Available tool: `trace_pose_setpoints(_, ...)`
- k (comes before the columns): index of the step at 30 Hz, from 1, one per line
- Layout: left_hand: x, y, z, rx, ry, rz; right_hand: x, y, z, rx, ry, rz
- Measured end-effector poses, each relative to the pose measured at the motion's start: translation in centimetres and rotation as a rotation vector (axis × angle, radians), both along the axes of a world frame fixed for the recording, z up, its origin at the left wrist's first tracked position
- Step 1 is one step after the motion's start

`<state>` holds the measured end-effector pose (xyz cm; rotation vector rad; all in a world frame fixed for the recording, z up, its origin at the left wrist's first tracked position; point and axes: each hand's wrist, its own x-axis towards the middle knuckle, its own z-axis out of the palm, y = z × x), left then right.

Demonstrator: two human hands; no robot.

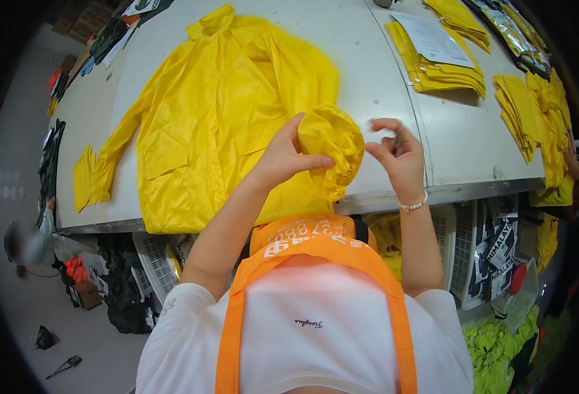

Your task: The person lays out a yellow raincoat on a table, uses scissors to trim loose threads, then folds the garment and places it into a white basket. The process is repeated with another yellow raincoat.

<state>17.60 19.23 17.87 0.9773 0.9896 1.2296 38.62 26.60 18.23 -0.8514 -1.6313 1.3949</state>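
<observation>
A yellow rain jacket [197,118] lies front up across the light tabletop, its collar away from me and its hem at the near edge. My left hand [286,154] grips the gathered cuff [334,141] of the sleeve on the right, thumb on top and fingers behind the fabric. Just right of the cuff, apart from it, is my right hand [401,157]. Its fingers are curved with a gap between thumb and forefinger, the fingertips slightly blurred; I see nothing held in it. The other sleeve [115,161] stretches out to the left, its end folded.
A stack of folded yellow garments [434,65] with a paper sheet [432,38] on top sits at the back right. More yellow garments [532,118] hang over the right edge. White crates [156,262] stand below the table. At far left is another person [37,236].
</observation>
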Motion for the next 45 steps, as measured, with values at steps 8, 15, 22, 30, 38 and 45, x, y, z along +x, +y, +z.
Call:
trace_pose_setpoints(8,2.1,1.2,0.8,0.070,0.567,0.249,-2.1,-1.6,-2.5,-0.395,0.037,0.049)
trace_pose_setpoints(15,7.3,-1.1,0.3,0.220,0.786,0.266,-3.0,2.7,-5.0,-0.093,0.366,-0.415)
trace_pose_setpoints(22,-0.7,4.7,-0.2,0.454,0.879,0.875,-3.6,-3.0,-0.6,0.203,-0.087,-0.156)
trace_pose_setpoints(30,1.6,1.5,0.3,0.297,0.791,0.675,1.7,2.9,-1.2,0.427,-0.185,-0.630)
trace_pose_setpoints(38,1.2,1.9,0.8,0.282,0.805,0.670,1.3,-0.3,0.0,0.331,-0.058,-0.405)
trace_pose_setpoints(45,2.6,0.8,1.8,0.286,0.687,0.584,1.4,-2.0,1.0,-0.111,0.048,-0.061)
